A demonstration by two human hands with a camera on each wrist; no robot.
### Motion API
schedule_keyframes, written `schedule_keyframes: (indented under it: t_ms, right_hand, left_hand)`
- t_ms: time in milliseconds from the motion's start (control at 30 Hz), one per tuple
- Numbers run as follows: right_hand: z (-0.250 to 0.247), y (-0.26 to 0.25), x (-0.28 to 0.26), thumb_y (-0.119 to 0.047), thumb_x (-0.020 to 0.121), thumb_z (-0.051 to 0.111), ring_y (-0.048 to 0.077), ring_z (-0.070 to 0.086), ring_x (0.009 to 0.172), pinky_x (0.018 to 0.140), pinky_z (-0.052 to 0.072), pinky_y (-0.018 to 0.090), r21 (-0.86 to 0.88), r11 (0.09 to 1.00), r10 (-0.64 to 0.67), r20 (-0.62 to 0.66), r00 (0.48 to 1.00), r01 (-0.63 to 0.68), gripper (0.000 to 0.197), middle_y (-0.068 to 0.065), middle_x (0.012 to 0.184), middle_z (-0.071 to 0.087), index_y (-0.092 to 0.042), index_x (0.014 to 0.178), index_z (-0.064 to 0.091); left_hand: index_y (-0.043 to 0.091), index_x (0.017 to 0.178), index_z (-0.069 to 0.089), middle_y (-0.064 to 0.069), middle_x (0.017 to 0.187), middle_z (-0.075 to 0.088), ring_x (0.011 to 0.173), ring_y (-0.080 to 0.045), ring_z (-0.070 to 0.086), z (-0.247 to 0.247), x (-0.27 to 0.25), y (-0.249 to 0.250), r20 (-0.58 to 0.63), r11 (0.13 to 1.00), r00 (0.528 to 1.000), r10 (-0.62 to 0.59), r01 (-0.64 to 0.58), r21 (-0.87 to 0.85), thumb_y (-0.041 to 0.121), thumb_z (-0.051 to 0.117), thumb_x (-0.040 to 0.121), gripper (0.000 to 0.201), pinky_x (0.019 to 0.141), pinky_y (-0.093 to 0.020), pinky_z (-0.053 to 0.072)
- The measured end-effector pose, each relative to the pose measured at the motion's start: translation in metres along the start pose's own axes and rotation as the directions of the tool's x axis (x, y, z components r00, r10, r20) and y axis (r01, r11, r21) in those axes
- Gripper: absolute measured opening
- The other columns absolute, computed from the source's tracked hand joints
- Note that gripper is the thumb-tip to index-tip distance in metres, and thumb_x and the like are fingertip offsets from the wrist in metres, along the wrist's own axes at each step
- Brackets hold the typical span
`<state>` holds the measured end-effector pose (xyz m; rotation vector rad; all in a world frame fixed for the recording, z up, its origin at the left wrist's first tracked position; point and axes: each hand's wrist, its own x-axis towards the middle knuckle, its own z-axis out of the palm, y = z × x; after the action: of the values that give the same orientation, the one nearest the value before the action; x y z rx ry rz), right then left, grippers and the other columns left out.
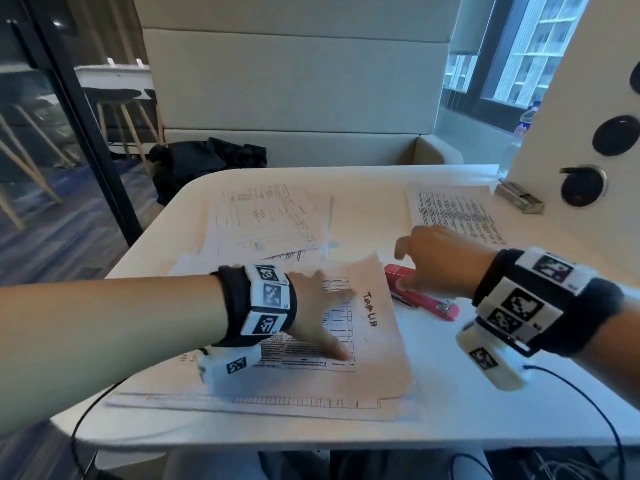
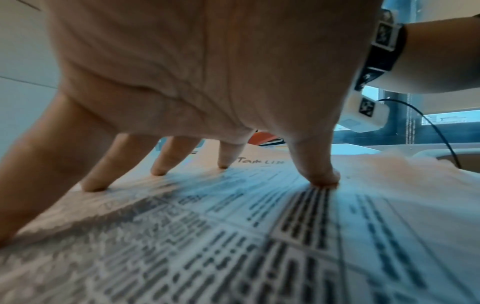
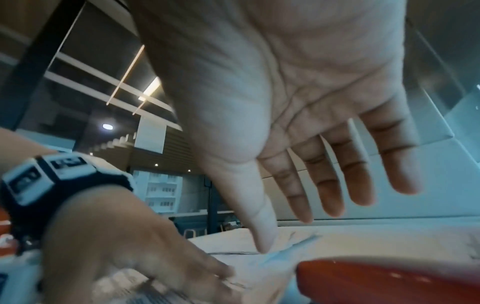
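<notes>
My left hand (image 1: 322,317) lies spread on a printed sheet (image 1: 377,344) with a handwritten title, its fingertips (image 2: 323,179) pressing the paper flat. A red stapler (image 1: 420,299) lies on the white table just right of that sheet. Above the stapler hovers my right hand (image 1: 436,261), palm down with straight fingers (image 3: 335,185), holding nothing. In the right wrist view the stapler (image 3: 389,281) sits blurred below the open palm, and the left hand (image 3: 124,242) shows at lower left.
More printed pages (image 1: 266,223) are scattered across the table's middle, with another page (image 1: 457,213) at the far right. A small metal box (image 1: 518,197) sits by the right panel. A black bag (image 1: 207,161) rests on the bench behind. Cables (image 1: 588,393) trail off the near edge.
</notes>
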<state>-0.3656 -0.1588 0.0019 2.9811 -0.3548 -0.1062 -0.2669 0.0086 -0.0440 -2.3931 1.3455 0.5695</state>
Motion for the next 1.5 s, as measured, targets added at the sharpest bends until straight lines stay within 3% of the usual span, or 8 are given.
schedule_keyframes:
  t_ms: [67, 200, 333, 400, 600, 833, 1100, 1500]
  right_hand:
    - [0.009, 0.005, 0.009, -0.042, 0.087, 0.062, 0.018, 0.052, 0.090, 0.071, 0.043, 0.026, -0.058, 0.998, 0.025, 0.053, 0.998, -0.022, 0.045, 0.000, 0.102, 0.052, -0.013, 0.120, 0.053]
    - [0.023, 0.010, 0.023, -0.037, 0.091, 0.061, 0.008, 0.050, 0.064, 0.056, 0.041, 0.019, 0.011, 0.994, 0.099, 0.226, 0.969, -0.104, 0.037, -0.003, 0.082, 0.055, -0.008, 0.112, 0.054]
    - [0.021, 0.023, 0.032, -0.029, 0.095, 0.055, 0.009, 0.053, 0.053, 0.054, 0.046, 0.021, 0.158, 0.965, 0.152, 0.308, 0.939, -0.208, 0.022, 0.000, 0.069, 0.059, -0.008, 0.087, 0.054]
    - [0.017, 0.028, 0.033, -0.025, 0.098, 0.050, 0.010, 0.056, 0.054, 0.049, 0.044, 0.020, 0.269, 0.930, 0.177, 0.266, 0.948, -0.249, 0.018, 0.003, 0.073, 0.062, -0.009, 0.090, 0.053]
    - [0.000, 0.021, 0.017, -0.031, 0.094, 0.055, 0.016, 0.053, 0.077, 0.062, 0.039, 0.028, 0.308, 0.951, -0.045, 0.061, 0.997, 0.024, 0.014, -0.001, 0.091, 0.058, -0.022, 0.102, 0.047]
    - [0.016, -0.010, 0.002, -0.025, 0.096, 0.050, 0.013, 0.051, 0.083, 0.069, 0.040, 0.025, 0.214, 0.947, -0.282, 0.209, 0.936, 0.238, 0.010, -0.005, 0.096, 0.052, -0.024, 0.106, 0.050]
    - [0.032, -0.018, 0.003, -0.048, 0.091, 0.054, 0.017, 0.048, 0.085, 0.076, 0.042, 0.031, 0.110, 0.943, -0.332, 0.229, 0.915, 0.314, 0.031, -0.003, 0.095, 0.048, -0.025, 0.108, 0.044]
    - [0.033, -0.011, 0.005, -0.033, 0.090, 0.057, 0.017, 0.055, 0.082, 0.074, 0.048, 0.035, 0.159, 0.943, -0.324, 0.255, 0.911, 0.291, 0.017, 0.000, 0.095, 0.059, -0.030, 0.094, 0.040]
  left_hand:
    - [0.034, 0.150, 0.017, -0.010, 0.138, 0.043, 0.111, -0.025, 0.056, -0.003, -0.001, 0.002, -0.036, 0.999, 0.999, 0.029, -0.029, 0.017, 0.087, 0.050, 0.064, 0.106, 0.090, -0.037, 0.048]
    - [0.016, 0.126, 0.049, 0.001, 0.125, 0.048, 0.102, -0.020, 0.055, -0.007, 0.003, 0.002, -0.119, 0.995, 0.989, 0.090, -0.085, 0.049, 0.086, 0.059, 0.058, 0.098, 0.087, -0.039, 0.051]
    - [0.016, 0.141, 0.029, -0.002, 0.139, 0.048, 0.104, -0.023, 0.059, -0.005, 0.009, -0.001, -0.090, 0.998, 0.994, 0.059, -0.059, 0.002, 0.085, 0.063, 0.054, 0.117, 0.089, -0.039, 0.051]
    - [0.024, 0.150, 0.013, 0.003, 0.160, 0.018, 0.122, -0.028, 0.052, -0.004, 0.010, -0.003, -0.054, 0.997, 0.996, 0.074, -0.073, 0.020, 0.086, 0.060, 0.057, 0.121, 0.098, -0.040, 0.047]
    - [0.041, 0.148, -0.017, 0.017, 0.157, -0.020, 0.146, -0.040, 0.002, 0.000, 0.016, -0.009, 0.013, 0.997, 0.998, 0.063, -0.064, 0.046, 0.091, 0.049, 0.058, 0.122, 0.113, -0.054, 0.020]
    - [0.045, 0.147, -0.014, 0.016, 0.157, -0.019, 0.145, -0.042, -0.001, 0.001, 0.019, -0.012, 0.013, 0.996, 0.997, 0.075, -0.075, 0.046, 0.092, 0.048, 0.057, 0.120, 0.112, -0.056, 0.021]
    - [0.045, 0.148, -0.010, 0.016, 0.158, -0.019, 0.145, -0.043, 0.000, 0.000, 0.022, -0.015, 0.004, 0.995, 0.996, 0.088, -0.088, 0.039, 0.093, 0.051, 0.054, 0.121, 0.112, -0.056, 0.020]
    - [0.042, 0.148, -0.014, 0.014, 0.158, -0.020, 0.146, -0.041, -0.001, 0.000, 0.019, -0.013, 0.012, 0.996, 0.998, 0.068, -0.069, 0.048, 0.093, 0.051, 0.052, 0.127, 0.114, -0.056, 0.017]
